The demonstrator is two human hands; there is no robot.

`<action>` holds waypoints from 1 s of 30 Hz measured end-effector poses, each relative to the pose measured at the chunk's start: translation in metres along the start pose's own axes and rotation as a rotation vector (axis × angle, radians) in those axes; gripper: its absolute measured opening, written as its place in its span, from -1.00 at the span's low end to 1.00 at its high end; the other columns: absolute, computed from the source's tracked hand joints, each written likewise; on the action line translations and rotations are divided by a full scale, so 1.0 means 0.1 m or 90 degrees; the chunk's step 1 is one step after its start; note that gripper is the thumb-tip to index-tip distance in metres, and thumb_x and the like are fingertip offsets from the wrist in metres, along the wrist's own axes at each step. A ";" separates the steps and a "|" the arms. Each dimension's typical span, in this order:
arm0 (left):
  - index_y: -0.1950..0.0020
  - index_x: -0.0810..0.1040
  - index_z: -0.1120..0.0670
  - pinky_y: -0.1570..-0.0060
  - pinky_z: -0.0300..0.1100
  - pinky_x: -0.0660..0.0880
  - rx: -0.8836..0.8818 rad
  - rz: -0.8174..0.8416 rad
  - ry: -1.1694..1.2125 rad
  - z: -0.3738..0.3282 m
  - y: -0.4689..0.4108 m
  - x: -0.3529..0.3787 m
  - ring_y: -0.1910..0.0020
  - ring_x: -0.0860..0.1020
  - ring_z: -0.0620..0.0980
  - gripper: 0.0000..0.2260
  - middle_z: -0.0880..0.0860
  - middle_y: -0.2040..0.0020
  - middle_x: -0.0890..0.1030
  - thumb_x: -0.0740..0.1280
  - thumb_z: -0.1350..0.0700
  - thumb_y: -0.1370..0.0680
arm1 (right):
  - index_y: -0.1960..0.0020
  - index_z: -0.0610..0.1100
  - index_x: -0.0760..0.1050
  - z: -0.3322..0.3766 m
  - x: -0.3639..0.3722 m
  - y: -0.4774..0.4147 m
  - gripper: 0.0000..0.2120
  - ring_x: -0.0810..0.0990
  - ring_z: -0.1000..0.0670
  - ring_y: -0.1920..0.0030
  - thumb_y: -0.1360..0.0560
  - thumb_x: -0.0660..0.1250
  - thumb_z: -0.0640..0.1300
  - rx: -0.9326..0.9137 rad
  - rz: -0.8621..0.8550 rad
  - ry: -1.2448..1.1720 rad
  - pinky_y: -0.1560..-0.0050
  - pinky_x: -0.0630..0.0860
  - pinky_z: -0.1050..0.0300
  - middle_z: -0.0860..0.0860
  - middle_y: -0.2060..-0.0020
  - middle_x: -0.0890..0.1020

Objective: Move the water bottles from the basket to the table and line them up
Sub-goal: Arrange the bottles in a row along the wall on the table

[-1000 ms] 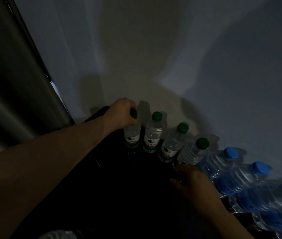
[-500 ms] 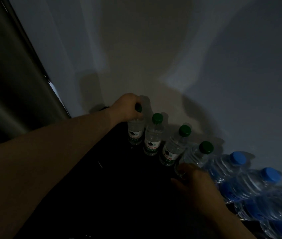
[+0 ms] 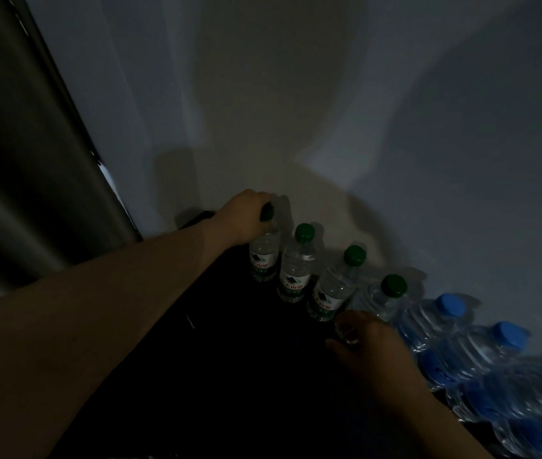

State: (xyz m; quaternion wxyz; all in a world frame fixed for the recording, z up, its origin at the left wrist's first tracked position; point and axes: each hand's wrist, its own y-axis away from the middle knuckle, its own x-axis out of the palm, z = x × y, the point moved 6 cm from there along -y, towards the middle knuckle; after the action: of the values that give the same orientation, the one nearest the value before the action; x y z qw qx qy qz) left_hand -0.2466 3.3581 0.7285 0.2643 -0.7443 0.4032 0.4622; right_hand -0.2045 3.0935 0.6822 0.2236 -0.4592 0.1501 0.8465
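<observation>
The dark table fills the near ground, with both forearms reaching across it. At the near right, three blue-capped bottles stand packed close together along the wall, their bodies overlapping in the head view. Just left of them the right hand curls thumb and fingers round the lower part of the nearest green-capped bottle, and hides its base. Farther along the same row stand the third green-capped bottle and the second green-capped bottle, upright and free, with small gaps between them. At the far end the left hand grips the farthest green-capped bottle round its neck and cap, covering most of the cap. Behind the row rises a pale wall crossed by shadows. A dark panel runs down the left side.
</observation>
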 end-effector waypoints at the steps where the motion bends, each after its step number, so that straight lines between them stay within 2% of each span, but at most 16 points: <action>1: -0.36 0.39 0.21 -0.14 -0.17 0.35 0.000 -0.005 0.003 -0.01 0.04 -0.03 -0.21 0.44 0.19 -0.54 0.27 -0.23 0.46 0.38 0.14 -0.50 | -0.17 0.04 0.52 0.02 -0.02 0.01 -0.70 0.41 0.29 0.21 -0.46 0.42 0.00 0.000 -0.001 -0.002 0.23 0.33 0.49 0.22 0.08 0.45; 4: -0.28 0.44 0.25 -0.08 -0.15 0.41 -0.002 -0.021 0.014 -0.01 0.23 -0.12 -0.10 0.50 0.16 -0.62 0.26 -0.19 0.48 0.36 0.17 -0.50 | -0.20 0.03 0.50 0.12 -0.06 0.07 -0.68 0.43 0.25 0.14 -0.47 0.41 0.01 -0.004 0.003 0.003 0.15 0.34 0.46 0.20 0.04 0.48; 7: -0.21 0.51 0.23 -0.06 -0.12 0.47 0.021 0.003 -0.013 0.00 0.51 -0.20 -0.07 0.54 0.15 -0.70 0.22 -0.12 0.54 0.34 0.19 -0.49 | -0.19 0.01 0.51 0.27 -0.12 0.14 -0.70 0.44 0.29 0.19 -0.47 0.41 -0.02 -0.026 -0.008 -0.001 0.18 0.38 0.46 0.23 0.09 0.47; 9: -0.14 0.54 0.23 -0.05 -0.05 0.50 0.036 0.035 -0.025 0.01 0.75 -0.24 -0.02 0.55 0.11 -0.76 0.20 -0.09 0.56 0.32 0.20 -0.50 | -0.14 -0.02 0.52 0.39 -0.14 0.18 -0.74 0.49 0.22 0.16 -0.47 0.40 -0.02 -0.040 -0.003 0.012 0.10 0.50 0.32 0.20 0.08 0.51; 11: -0.14 0.55 0.21 -0.03 -0.10 0.50 0.046 0.048 -0.036 0.05 1.01 -0.31 0.02 0.56 0.06 -0.75 0.15 -0.09 0.57 0.33 0.18 -0.49 | -0.11 -0.06 0.52 0.51 -0.13 0.22 -0.76 0.52 0.12 0.09 -0.48 0.38 -0.01 -0.054 0.005 0.041 0.03 0.54 0.15 0.08 0.04 0.57; 12: -0.15 0.55 0.19 -0.01 -0.14 0.50 0.047 0.052 -0.040 0.07 1.14 -0.35 0.03 0.56 0.03 -0.74 0.13 -0.09 0.57 0.34 0.17 -0.48 | -0.11 -0.06 0.52 0.56 -0.13 0.24 -0.76 0.53 0.09 0.07 -0.48 0.38 -0.01 -0.059 0.006 0.043 0.02 0.53 0.13 0.05 0.03 0.58; 16: -0.16 0.56 0.11 0.02 -0.20 0.48 0.032 0.063 -0.042 0.21 1.71 -0.47 0.08 0.55 -0.04 -0.73 0.07 -0.06 0.56 0.36 0.14 -0.47 | -0.20 -0.03 0.50 0.77 -0.06 0.39 -0.67 0.54 0.07 -0.01 -0.47 0.41 -0.01 -0.049 0.001 0.003 -0.02 0.47 0.21 0.07 -0.01 0.57; 22: -0.14 0.56 0.07 0.11 -0.30 0.45 -0.005 0.040 -0.027 0.48 2.57 -0.66 0.13 0.52 -0.13 -0.75 0.04 -0.04 0.57 0.35 0.12 -0.47 | -0.23 -0.05 0.52 1.17 0.08 0.69 -0.62 0.55 0.13 0.07 -0.45 0.44 -0.02 -0.084 0.011 -0.030 0.18 0.33 0.54 0.11 0.04 0.55; 28: -0.18 0.54 0.07 0.11 -0.34 0.42 -0.070 0.014 -0.003 0.68 3.35 -0.77 0.10 0.53 -0.15 -0.72 0.01 -0.09 0.55 0.37 0.11 -0.48 | -0.23 -0.10 0.52 1.64 0.25 0.94 -0.64 0.53 0.11 0.08 -0.46 0.44 -0.09 -0.134 0.066 -0.065 0.13 0.37 0.48 0.05 0.02 0.55; 30: -0.21 0.53 0.06 0.11 -0.38 0.39 -0.096 0.018 0.015 0.73 3.59 -0.76 0.09 0.52 -0.16 -0.70 0.00 -0.11 0.54 0.37 0.10 -0.49 | -0.23 -0.12 0.52 1.80 0.32 1.01 -0.65 0.54 0.06 0.07 -0.46 0.44 -0.10 -0.150 0.079 -0.062 0.06 0.45 0.33 0.01 0.00 0.56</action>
State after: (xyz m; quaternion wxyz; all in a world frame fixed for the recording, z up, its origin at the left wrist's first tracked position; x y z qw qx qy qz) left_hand -0.6035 3.2487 0.7582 0.1961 -0.7618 0.3807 0.4862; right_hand -0.4002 3.0978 0.7561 0.1225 -0.4307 0.0668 0.8916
